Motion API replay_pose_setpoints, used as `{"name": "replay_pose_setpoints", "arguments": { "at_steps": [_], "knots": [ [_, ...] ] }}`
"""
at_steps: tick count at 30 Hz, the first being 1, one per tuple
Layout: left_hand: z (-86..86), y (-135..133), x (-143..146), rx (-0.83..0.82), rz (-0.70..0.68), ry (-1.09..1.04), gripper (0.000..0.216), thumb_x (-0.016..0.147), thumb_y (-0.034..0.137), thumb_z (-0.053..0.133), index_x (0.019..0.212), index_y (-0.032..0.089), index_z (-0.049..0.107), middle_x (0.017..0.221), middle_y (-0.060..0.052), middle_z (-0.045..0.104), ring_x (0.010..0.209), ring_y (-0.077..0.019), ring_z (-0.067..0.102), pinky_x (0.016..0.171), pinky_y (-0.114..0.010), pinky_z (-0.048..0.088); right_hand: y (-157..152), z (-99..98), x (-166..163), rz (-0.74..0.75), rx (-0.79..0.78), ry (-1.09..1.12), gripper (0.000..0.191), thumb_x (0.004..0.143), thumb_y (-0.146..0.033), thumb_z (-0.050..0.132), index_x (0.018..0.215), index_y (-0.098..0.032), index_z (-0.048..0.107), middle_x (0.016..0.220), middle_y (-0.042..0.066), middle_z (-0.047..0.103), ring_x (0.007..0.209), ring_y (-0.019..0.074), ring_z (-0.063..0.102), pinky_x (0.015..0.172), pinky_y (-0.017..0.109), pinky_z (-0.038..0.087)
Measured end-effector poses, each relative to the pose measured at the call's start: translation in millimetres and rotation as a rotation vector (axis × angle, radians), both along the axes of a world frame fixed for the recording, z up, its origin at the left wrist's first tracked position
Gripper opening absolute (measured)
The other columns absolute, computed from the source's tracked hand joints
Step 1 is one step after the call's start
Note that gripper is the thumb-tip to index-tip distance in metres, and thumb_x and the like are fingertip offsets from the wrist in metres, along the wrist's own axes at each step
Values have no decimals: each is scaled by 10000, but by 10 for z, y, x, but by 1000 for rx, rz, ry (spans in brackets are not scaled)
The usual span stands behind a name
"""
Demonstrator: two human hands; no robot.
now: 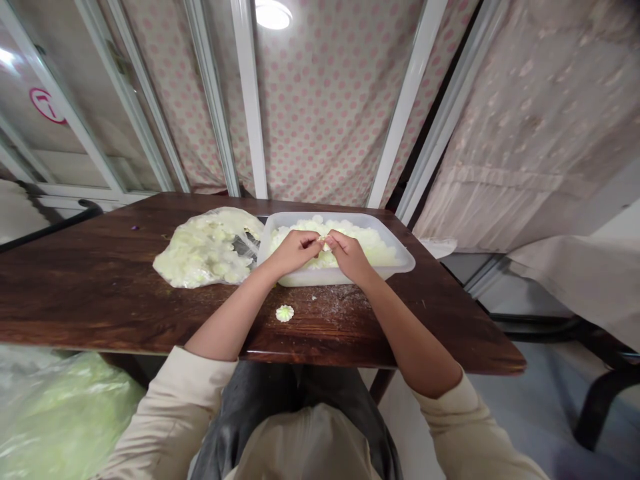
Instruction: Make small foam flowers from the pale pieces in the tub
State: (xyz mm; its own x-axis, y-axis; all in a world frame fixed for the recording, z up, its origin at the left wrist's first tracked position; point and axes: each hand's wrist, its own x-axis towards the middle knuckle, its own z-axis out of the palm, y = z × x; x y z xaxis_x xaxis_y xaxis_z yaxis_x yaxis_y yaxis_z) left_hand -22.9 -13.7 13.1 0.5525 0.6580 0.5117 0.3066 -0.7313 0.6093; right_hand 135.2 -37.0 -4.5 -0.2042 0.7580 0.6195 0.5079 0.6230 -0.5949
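The left hand and right hand meet above a translucent plastic tub, fingers curled and closed, together gripping a small pale piece at the fingertips. The fingers hide most of it. Bare forearms angle inward from cream sleeves, with the wrists at the tub's near rim. The tub stands on a dark wooden worktop and holds a heap of pale green-white lumps. A clear plastic bag of similar lumps lies against its left side. One ridged, star-shaped piece sits on the worktop in front, among scattered crumbs.
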Motion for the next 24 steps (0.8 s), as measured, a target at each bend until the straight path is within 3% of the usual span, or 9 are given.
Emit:
{"name": "replay_pose_setpoints", "arguments": {
  "at_steps": [7, 12, 24],
  "knots": [
    [-23, 35, 0, -48, -25, 13, 317, 835, 316, 377, 584, 145, 471, 548, 26, 446, 528, -83, 391, 535, -214, 303, 45, -21, 4, 28, -126, 85, 353, 860, -451, 363, 621, -193, 383, 563, -34, 347, 540, 108, 368, 540, 247, 308],
    [-22, 37, 7, -41, 11, 35, 329, 828, 309, 387, 553, 144, 459, 511, 36, 414, 507, -81, 380, 533, -217, 293, 76, -17, 13, 97, -120, 164, 252, 837, -439, 425, 753, -202, 411, 669, -26, 392, 618, 113, 408, 573, 244, 348],
    [-6, -4, 13, -43, 36, 31, 304, 818, 286, 406, 563, 145, 491, 491, 44, 395, 481, -76, 351, 514, -218, 282, 69, -9, 36, 59, -86, 11, 287, 877, -402, 330, 672, -202, 353, 620, -28, 332, 609, 123, 358, 589, 256, 319]
  ]
}}
